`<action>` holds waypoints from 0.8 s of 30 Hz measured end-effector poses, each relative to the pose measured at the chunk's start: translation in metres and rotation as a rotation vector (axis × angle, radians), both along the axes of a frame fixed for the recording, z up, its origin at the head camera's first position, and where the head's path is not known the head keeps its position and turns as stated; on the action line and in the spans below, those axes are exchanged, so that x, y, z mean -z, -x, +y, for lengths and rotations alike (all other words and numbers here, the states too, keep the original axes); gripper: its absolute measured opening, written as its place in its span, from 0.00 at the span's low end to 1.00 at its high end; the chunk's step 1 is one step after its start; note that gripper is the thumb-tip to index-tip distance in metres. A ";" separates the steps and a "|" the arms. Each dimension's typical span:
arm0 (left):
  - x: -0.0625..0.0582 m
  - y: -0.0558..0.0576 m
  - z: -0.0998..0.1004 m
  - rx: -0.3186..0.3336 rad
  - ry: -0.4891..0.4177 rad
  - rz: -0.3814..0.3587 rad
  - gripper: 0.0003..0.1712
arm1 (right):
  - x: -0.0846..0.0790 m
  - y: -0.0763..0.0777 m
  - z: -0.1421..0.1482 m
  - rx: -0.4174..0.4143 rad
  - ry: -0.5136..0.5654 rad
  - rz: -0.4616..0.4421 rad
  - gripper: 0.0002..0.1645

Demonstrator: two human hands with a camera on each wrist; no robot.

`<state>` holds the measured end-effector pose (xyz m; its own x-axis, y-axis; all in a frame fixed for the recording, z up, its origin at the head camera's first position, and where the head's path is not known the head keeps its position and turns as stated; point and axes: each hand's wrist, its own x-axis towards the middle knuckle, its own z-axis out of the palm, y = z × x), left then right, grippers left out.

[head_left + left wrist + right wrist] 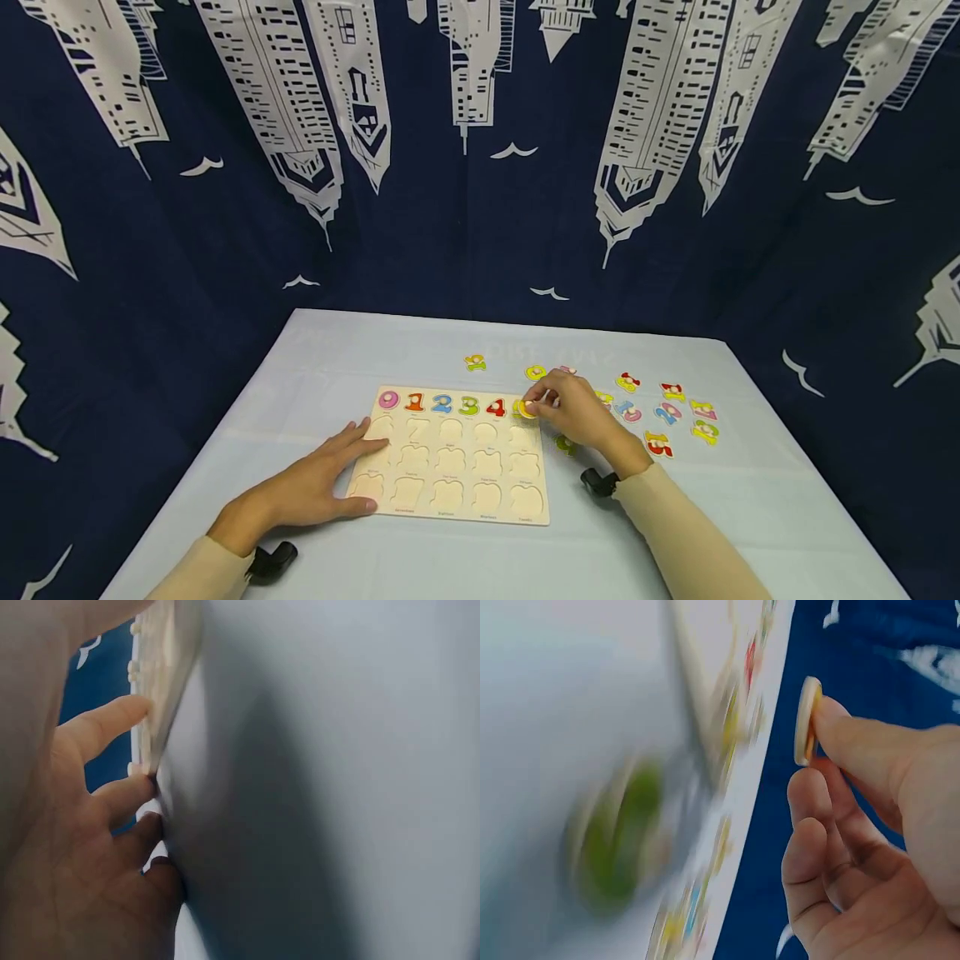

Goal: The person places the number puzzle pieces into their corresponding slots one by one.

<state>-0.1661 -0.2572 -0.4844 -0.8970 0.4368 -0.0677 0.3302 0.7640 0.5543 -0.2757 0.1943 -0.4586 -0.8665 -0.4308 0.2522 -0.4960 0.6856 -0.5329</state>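
A pale wooden number board [468, 515] lies on the table, with coloured pieces 0 to 4 seated along its top row and bare recesses in the rows below. My left hand [318, 479] rests at the board's left side, fingers spread, index and thumb over its edge. Between thumb and fingers my right hand [573, 408] pinches a yellow puzzle piece [529, 409] at the top row's right end, overlapping yellow-green there. In the right wrist view this wooden piece [805, 724] shows edge-on, raised off the board. The left wrist view has the fingers [120, 724] against the board's edge.
Several loose number pieces lie scattered right of and behind the board, among them a red-and-orange one [658, 444] and a yellow one [476, 362]. A green piece [565, 445] sits close to the board's right edge, below my right hand. A dark patterned cloth [465, 233] hangs behind the table.
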 end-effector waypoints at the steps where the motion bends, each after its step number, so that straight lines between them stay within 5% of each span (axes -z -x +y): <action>1: 0.000 0.001 0.000 -0.001 -0.003 -0.002 0.57 | -0.002 -0.002 -0.009 -0.013 0.016 0.004 0.04; 16: 0.005 0.002 -0.011 0.002 -0.030 0.036 0.59 | 0.008 -0.013 -0.182 -0.159 0.105 -0.054 0.02; 24: 0.002 0.003 -0.007 0.016 -0.011 0.072 0.58 | 0.017 -0.010 -0.229 -0.134 -0.001 -0.021 0.04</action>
